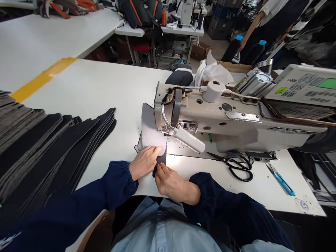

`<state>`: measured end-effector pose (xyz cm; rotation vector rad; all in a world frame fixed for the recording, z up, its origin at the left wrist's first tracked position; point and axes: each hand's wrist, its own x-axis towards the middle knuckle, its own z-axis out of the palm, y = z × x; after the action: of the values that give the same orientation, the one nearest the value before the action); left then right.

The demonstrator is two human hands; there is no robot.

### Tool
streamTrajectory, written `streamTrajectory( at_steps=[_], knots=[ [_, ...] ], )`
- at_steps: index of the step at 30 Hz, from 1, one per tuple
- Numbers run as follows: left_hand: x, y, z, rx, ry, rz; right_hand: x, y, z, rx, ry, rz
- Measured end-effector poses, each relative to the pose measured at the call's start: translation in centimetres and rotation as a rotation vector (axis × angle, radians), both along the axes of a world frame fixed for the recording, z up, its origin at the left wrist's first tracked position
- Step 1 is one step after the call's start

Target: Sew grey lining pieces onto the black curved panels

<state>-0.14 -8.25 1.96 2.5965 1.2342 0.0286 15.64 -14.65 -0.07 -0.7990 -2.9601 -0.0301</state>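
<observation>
Left hand (145, 161) flat on grey fabric (153, 134), right hand (174, 182) pinching its dark edge, needle hidden behind lamp (190, 140), panel (304, 85) lettering unreadable

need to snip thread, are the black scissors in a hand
No, the black scissors lie on the table, apart from the right hand.

Grey mesh panel (153, 134), black scissors (237, 166), blue snips (280, 180).

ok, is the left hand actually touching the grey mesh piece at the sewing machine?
Touching. The head view shows the left hand lying flat with its fingertips pressed on the near end of the grey mesh piece, with no gap.
</observation>
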Motion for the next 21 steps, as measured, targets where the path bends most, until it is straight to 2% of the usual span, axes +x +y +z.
streamTrajectory(
  at_steps=[9,12,15,18,21],
  knots=[
    [-0.8,1.4,-2.4,0.081,-0.204,-0.124,-0.4,0.7,-2.4,0.109,0.052,-0.049],
    [-0.9,2.3,-2.7,0.109,-0.218,-0.125,-0.6,1.5,-3.5,0.122,0.107,-0.119],
    [-0.8,3.3,-2.9,0.129,-0.213,-0.146,-0.7,2.4,-4.5,0.064,0.161,-0.192],
    [-0.6,4.5,-3.4,0.141,-0.195,-0.17,-0.8,3.4,-5.2,0.024,0.171,-0.215],
    [-0.4,5.7,-4.0,0.157,-0.17,-0.172,-1.1,4.4,-5.4,0.058,0.154,-0.226]
  ],
)
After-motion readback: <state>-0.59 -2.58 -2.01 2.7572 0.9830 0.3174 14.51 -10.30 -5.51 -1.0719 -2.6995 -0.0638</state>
